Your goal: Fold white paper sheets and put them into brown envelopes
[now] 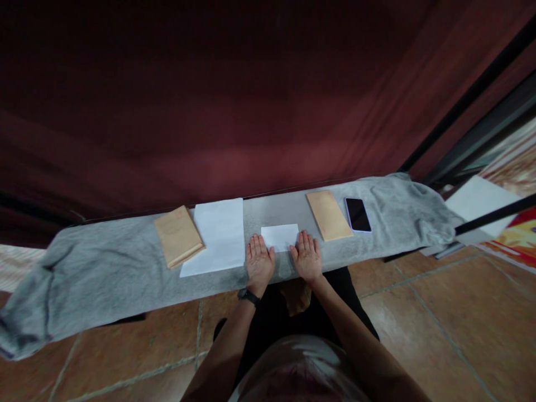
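My left hand [259,261] lies flat and open on the grey cloth [104,273], fingers stretched out, with a dark watch on its wrist. My right hand [307,257] lies flat and open beside it. Both hands touch the near corners of a small folded white paper [280,236] that lies between them. Neither hand holds anything.
A larger white sheet [218,234] and a stack of tan envelopes [178,235] lie to the left. To the right are a single tan envelope [329,215] and a dark phone [358,214]. A dark red curtain hangs behind the narrow bench. Tiled floor lies below.
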Motion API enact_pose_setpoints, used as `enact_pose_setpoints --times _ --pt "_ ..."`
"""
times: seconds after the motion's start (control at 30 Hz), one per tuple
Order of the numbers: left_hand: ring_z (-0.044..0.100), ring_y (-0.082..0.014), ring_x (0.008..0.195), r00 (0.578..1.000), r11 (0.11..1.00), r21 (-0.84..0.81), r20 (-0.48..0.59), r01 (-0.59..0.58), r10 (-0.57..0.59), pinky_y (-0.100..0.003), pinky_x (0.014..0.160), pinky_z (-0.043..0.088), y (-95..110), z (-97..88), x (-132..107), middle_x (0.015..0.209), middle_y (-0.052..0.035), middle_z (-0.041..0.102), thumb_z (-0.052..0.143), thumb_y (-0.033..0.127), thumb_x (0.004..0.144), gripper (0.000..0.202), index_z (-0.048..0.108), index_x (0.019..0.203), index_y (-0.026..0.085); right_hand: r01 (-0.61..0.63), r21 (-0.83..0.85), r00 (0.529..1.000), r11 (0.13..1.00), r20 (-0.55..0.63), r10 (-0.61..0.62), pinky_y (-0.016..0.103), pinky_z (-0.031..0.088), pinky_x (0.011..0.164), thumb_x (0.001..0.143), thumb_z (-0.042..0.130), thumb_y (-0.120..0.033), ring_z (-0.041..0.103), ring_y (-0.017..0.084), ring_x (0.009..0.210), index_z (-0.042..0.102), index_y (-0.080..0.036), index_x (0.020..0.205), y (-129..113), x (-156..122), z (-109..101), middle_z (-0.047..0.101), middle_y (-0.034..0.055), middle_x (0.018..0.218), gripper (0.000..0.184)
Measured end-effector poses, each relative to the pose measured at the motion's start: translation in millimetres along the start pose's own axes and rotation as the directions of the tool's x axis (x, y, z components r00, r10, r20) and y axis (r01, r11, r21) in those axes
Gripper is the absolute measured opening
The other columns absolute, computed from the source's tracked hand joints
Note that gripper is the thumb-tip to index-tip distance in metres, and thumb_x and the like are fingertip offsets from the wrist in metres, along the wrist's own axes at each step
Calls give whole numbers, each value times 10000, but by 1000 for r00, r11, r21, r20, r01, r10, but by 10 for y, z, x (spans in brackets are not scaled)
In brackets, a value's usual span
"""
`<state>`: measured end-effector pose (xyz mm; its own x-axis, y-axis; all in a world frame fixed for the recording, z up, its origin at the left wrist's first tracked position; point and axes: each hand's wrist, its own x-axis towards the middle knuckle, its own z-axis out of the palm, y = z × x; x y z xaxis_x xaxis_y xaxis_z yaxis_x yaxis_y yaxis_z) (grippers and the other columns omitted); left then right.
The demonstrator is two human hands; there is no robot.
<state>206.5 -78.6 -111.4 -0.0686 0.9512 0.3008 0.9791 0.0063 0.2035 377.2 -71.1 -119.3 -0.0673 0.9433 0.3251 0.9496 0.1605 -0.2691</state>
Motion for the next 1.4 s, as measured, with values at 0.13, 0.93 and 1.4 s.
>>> enact_pose_setpoints --times 0.13,0.93,1.4 --pt "305 -341 1517 1000 1000 -4 -7 -13 13 -542 1217 321 -5 -3 1 1588 -264 364 366 344 1028 619 366 1531 -17 -10 12 1000 1000 8 9 543 253 1193 1072 299 -434 400 349 1458 390 -2 1535 14 -3 -3 443 254 1548 640" --pt "250 -261 1546 950 971 -71 200 -230 240 -470 1253 272 125 -50 230 1625 -168 360 302 271 1034 563 365 1552 61 144 171 978 975 123 -166 452 297 1217 1084 246 -339 404 255 1472 495 -66 1485 -128 291 -100 474 145 1559 545" --pt "145 -237 1574 889 952 22 366 -304 275 -467 1277 155 157 47 482 1675 -119 265 253 217 1018 604 237 1613 115 158 97 966 983 193 -174 484 254 1227 1087 230 -355 370 272 1493 472 -111 1512 -265 474 46 435 135 1582 546"
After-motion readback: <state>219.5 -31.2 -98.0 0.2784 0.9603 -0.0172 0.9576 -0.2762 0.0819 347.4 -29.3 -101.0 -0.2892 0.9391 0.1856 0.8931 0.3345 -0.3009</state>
